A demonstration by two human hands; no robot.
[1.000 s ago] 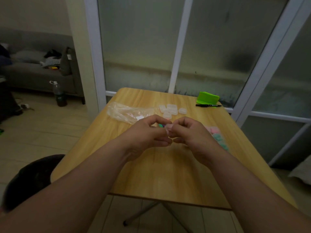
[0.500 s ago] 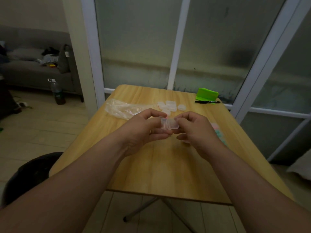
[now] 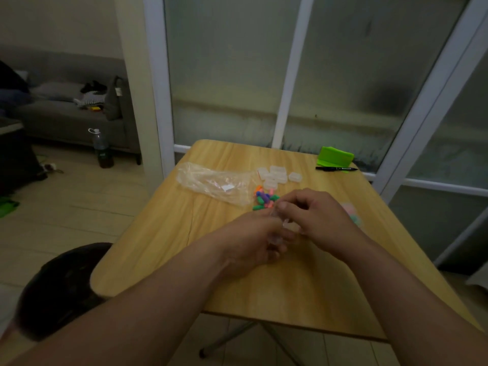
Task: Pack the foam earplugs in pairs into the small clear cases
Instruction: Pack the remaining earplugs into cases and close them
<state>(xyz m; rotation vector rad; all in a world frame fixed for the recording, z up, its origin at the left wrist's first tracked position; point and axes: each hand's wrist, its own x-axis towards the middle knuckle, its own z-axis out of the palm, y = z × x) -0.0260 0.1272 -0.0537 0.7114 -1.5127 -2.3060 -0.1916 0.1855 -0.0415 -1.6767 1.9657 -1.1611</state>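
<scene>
A small clear case sits between both hands above the wooden table. My left hand grips it from below and my right hand pinches it from above; what is inside is hidden by my fingers. A pile of colourful foam earplugs lies just beyond my hands. Several empty clear cases are grouped farther back. Packed cases with pink and green contents peek out to the right of my right hand.
A crumpled clear plastic bag lies at the table's left. A green box and a black marker rest at the far right edge. A dark stool stands at the near left corner. Glass door panels stand behind the table.
My hands dropped lower and toward me with the case, uncovering the earplug pile. The left hand turned under the case; the view shifted slightly.
</scene>
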